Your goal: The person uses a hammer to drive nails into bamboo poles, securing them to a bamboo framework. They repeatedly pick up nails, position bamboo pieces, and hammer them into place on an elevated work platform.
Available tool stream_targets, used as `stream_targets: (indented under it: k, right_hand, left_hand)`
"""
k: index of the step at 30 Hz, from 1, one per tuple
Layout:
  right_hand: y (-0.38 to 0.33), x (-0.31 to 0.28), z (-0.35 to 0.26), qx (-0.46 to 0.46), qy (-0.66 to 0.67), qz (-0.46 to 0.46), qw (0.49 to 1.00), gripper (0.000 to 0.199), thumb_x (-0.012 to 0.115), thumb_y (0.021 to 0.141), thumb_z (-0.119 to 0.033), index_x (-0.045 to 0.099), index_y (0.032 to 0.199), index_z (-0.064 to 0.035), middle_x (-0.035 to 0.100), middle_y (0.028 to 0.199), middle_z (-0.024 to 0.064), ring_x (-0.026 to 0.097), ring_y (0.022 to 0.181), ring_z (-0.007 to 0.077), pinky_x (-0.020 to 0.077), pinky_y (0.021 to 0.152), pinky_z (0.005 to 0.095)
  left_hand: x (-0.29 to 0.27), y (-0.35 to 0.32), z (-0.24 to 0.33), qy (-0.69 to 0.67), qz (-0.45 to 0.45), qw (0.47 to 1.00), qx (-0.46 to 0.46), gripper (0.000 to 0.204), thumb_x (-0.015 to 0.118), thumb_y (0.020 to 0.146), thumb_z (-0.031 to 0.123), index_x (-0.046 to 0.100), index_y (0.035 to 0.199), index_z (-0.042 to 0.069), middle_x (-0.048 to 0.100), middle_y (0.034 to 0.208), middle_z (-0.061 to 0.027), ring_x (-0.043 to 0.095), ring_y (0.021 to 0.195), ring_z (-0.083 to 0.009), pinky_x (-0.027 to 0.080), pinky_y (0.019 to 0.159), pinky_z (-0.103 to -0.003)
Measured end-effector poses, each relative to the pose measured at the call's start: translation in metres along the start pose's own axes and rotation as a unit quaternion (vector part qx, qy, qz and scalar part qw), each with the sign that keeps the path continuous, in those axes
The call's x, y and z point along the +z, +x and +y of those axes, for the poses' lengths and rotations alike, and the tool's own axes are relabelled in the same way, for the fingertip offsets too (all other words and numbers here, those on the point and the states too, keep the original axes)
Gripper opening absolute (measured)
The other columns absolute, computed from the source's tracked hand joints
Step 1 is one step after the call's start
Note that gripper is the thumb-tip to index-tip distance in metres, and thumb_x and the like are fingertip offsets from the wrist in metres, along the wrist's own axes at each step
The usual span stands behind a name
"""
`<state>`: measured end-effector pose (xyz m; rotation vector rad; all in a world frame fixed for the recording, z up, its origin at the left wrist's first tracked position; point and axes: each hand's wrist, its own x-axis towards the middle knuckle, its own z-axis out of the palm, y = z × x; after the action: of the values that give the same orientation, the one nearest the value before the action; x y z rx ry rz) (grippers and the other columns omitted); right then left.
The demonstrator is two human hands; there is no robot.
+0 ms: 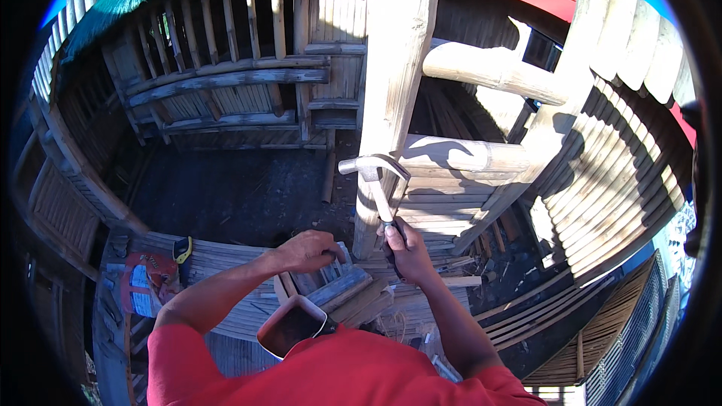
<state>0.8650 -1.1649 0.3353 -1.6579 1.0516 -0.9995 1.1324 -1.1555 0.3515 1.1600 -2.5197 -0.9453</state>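
Observation:
My right hand [412, 254] is wrapped round the dark grip of a claw hammer [380, 194]. The hammer stands upright, its metal head in front of a thick pale bamboo post [395, 53]. Left of it, my left hand [304, 250] is closed, its fingers curled down beside a short piece of wood [342, 252]; what they hold, if anything, is hidden. Just below that hand lies a pile of short wood offcuts [342, 289] on a bamboo-slat platform [241, 278]. Nearer to me is an open container [272, 323] with a pale rim and a dark inside.
A red and white bag [148, 286] and a yellow-and-black tool, perhaps a tape measure [183, 249], lie at the left. Bamboo rails [489, 71] join the post on the right. Long strips [541, 308] and a woven panel [590, 331] lie at the lower right.

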Motion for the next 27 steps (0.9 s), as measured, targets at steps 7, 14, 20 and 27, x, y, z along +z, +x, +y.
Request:
stream_targets:
  k: [7,14,20,27]
  right_hand:
    - [0.045,-0.119,-0.134,-0.134,0.060,0.099,0.984,0.038,0.039,0.110,-0.040,0.056,0.112,-0.0059,0.050,0.072,0.0014,0.050,0.056,0.0084,0.0442,0.049,0.0249]
    - [0.083,-0.189,-0.251,-0.335,-0.142,0.320,0.875,0.028,0.041,0.107,-0.020,0.056,0.116,0.0010,0.058,0.071,0.0113,0.060,0.060,0.0197,0.0483,0.056,0.0374]
    - [0.100,-0.209,-0.296,-0.363,-0.218,0.415,0.805,0.023,0.045,0.106,-0.021,0.054,0.113,-0.0003,0.066,0.079,0.0216,0.069,0.076,0.0410,0.0508,0.066,0.0503]
    - [0.116,-0.212,-0.306,-0.512,-0.150,0.405,0.743,0.021,0.048,0.105,-0.019,0.053,0.108,0.0009,0.062,0.069,0.0188,0.066,0.061,0.0382,0.0496,0.056,0.0445]
  left_hand:
    - [-0.224,0.117,0.151,0.165,0.346,0.883,0.272,0.008,0.072,0.091,0.010,0.075,0.099,0.010,0.066,0.121,-0.0073,0.067,0.109,-0.0209,0.057,0.093,-0.036]
    - [-0.370,0.221,0.289,0.280,0.556,0.703,0.344,0.019,0.060,0.098,0.019,0.064,0.113,0.009,0.071,0.103,-0.0172,0.069,0.095,-0.0381,0.054,0.081,-0.048]
    - [-0.405,0.273,0.317,0.378,0.615,0.589,0.364,0.033,0.065,0.095,0.022,0.061,0.125,0.011,0.067,0.127,-0.0139,0.060,0.124,-0.0313,0.045,0.105,-0.047]
    - [-0.398,0.280,0.315,0.334,0.617,0.613,0.363,0.019,0.059,0.094,0.016,0.068,0.110,0.014,0.064,0.129,-0.0140,0.051,0.135,-0.0308,0.034,0.117,-0.048]
